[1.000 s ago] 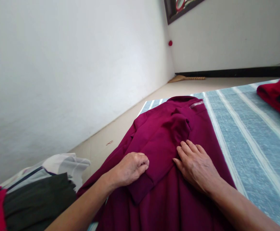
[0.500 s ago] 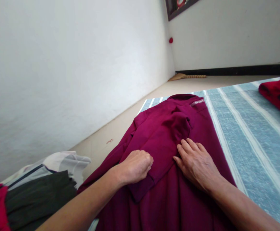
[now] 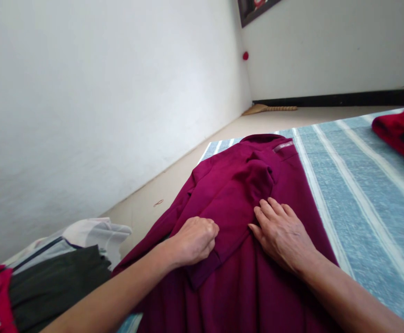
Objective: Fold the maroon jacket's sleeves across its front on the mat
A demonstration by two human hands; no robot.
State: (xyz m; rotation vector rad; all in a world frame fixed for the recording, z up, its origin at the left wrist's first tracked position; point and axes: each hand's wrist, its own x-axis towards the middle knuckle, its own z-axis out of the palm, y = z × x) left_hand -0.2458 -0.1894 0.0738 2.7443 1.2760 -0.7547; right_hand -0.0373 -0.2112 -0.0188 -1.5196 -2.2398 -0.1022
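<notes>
Pale walls (image 3: 118, 92) filled your view from 9 o'clock round past 12. The blue mat (image 3: 354, 194), striped white, spread out towards 3 and 4 o'clock. On it lay the maroon shirt (image 3: 222, 185), running from 6 o'clock up to its collar (image 3: 260, 138) towards 1, one sleeve (image 3: 234, 226) laid across its body, the cuff (image 3: 203, 273) near 6.

At 8 o'clock, beside your left forearm, sat a clothes pile (image 3: 58, 282) of dark green, grey-white and pinkish red. A folded red garment (image 3: 401, 125) rested on the mat between 2 and 3.

Your right hand (image 3: 283, 231), at 4 o'clock, was palm down with its fingers a little spread, touching the shirt at the sleeve's edge. Your left hand (image 3: 196, 240), near 6, was curled narrow on the sleeve; whether it pinched any fabric, you could not tell.

A dark frame (image 3: 257, 13) showed at 1 o'clock and a straw brush (image 3: 271, 109) on the floor at 2. Smallest were a red dot (image 3: 245, 56) at 1 and a thin loop (image 3: 158, 202) on the floor at 8.
</notes>
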